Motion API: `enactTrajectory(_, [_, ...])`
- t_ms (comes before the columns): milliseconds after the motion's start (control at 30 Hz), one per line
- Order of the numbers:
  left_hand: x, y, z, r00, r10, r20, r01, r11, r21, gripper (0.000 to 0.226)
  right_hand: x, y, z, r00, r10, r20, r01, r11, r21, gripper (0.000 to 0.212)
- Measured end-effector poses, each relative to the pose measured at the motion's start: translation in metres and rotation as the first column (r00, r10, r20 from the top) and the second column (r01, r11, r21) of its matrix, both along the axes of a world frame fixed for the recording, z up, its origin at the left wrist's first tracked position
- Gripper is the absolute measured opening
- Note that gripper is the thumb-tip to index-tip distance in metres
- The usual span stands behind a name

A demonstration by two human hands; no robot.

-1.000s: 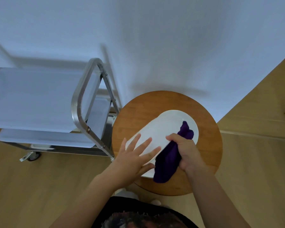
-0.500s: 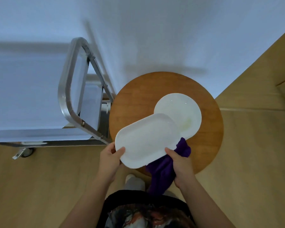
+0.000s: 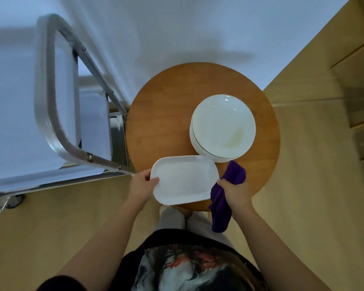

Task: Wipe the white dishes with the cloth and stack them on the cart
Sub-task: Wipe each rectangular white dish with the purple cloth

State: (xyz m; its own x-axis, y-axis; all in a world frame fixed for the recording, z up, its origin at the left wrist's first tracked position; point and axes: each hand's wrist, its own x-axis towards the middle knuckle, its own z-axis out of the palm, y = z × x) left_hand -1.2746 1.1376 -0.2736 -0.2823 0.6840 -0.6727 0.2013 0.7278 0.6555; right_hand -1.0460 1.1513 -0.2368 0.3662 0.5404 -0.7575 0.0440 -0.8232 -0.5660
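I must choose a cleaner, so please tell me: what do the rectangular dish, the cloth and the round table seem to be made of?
Rectangular dish: probably glazed ceramic or porcelain; it is white, smooth and faintly shiny.
Purple cloth: soft fabric, perhaps microfibre; it bunches and hangs limp, matte.
Round table: wood, or a wood veneer; warm brown with faint grain and a slight sheen.

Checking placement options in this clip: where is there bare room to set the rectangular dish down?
The cart top shelf, inside its metal handle, is bare. The round table is free on its left half, between the cart and the stacked round plates. The table's near edge is crowded by the rectangular dish, both hands and the purple cloth.
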Motion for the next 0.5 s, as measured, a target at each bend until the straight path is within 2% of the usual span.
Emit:
enactTrajectory(67, [-0.002, -0.002, -0.006, 1.000, 0.009, -0.027, -0.009, 1.000, -0.006, 0.031, -0.001, -0.001, -0.003, 1.000, -0.015, -0.013, 0.015, 1.000, -0.017, 0.030])
enactTrajectory(133, [-0.002, 0.000, -0.012, 0.985, -0.079, -0.156, 0.080, 0.997, 0.005, 0.034, -0.003, -0.002, -0.005, 1.000, -0.016, -0.018, 0.016, 0.999, -0.030, 0.032])
enactTrajectory(200, [-0.002, 0.004, -0.018, 0.919, -0.229, -0.322, 0.231, 0.972, -0.033, 0.041, -0.005, -0.003, -0.008, 1.000, -0.013, -0.018, 0.013, 1.000, -0.026, 0.029])
enactTrajectory(300, [-0.002, 0.011, -0.027, 0.858, -0.306, -0.413, 0.281, 0.952, -0.122, 0.045, -0.008, -0.002, -0.012, 1.000, -0.019, -0.007, 0.019, 1.000, -0.011, 0.022])
enactTrajectory(400, [-0.001, 0.011, -0.040, 0.837, -0.368, -0.405, 0.335, 0.930, -0.151, 0.039, -0.007, -0.001, -0.015, 1.000, -0.020, 0.023, 0.020, 1.000, -0.003, 0.019])
enactTrajectory(500, [0.002, 0.008, -0.049, 0.938, -0.251, -0.240, 0.241, 0.968, -0.070, 0.035, 0.000, 0.000, -0.021, 0.999, -0.053, 0.005, 0.053, 0.998, -0.033, 0.016])
